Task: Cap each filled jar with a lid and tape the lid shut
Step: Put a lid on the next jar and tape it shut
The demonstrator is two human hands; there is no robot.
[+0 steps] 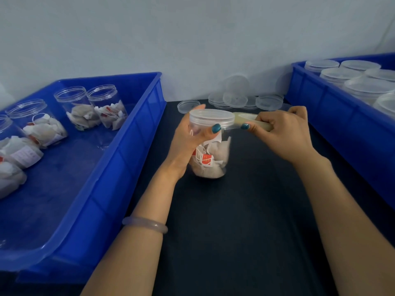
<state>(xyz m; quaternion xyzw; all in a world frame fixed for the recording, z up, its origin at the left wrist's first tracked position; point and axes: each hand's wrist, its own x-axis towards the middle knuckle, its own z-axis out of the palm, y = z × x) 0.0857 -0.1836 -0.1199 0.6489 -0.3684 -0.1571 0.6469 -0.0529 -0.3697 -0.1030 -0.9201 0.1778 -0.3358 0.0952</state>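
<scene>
A clear plastic jar (210,163) filled with tea bags stands on the dark table in the middle, with a clear lid (211,117) on top. My left hand (192,137) grips the jar just under the lid, thumb on the rim. My right hand (284,131) holds a roll of clear tape (250,122) right beside the lid; a strip of tape runs from the roll to the lid's edge under my left thumb.
A blue bin (111,167) on the left holds several uncapped filled jars (106,107). A blue bin (342,124) on the right holds several capped jars (339,74). Loose clear lids (235,99) lie piled at the back by the wall.
</scene>
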